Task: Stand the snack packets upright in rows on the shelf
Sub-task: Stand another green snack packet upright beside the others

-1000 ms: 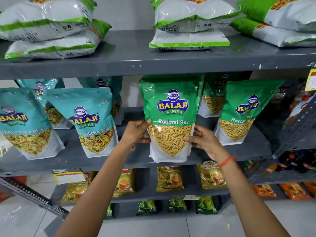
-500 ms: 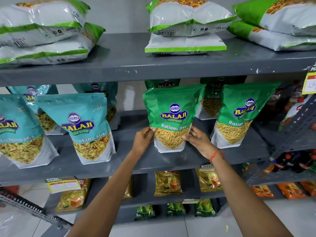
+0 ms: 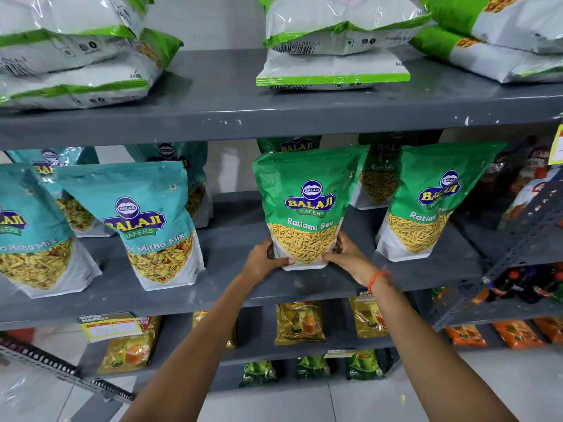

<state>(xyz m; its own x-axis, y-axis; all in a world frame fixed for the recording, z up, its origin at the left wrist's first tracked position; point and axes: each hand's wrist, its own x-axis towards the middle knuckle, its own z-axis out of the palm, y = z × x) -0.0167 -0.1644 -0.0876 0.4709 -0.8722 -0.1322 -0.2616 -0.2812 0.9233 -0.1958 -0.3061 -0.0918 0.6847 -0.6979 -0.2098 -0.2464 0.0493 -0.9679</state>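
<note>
On middle shelf (image 3: 231, 287), near front edge | left hand (image 3: 264, 261) + right hand (image 3: 345, 256) fingers clamped on base of upright green packet (image 3: 307, 208) | 4 green Ratlami Sev visible: 2 front, 2 behind | 4 teal Mitha Mix toward left end.

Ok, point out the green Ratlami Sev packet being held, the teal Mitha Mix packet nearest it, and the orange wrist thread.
Ratlami Sev packet (image 3: 310, 205), head view, on its logo.
Mitha Mix packet (image 3: 137, 220), head view, on its logo.
Orange wrist thread (image 3: 376, 277), head view, across the right wrist.
</note>
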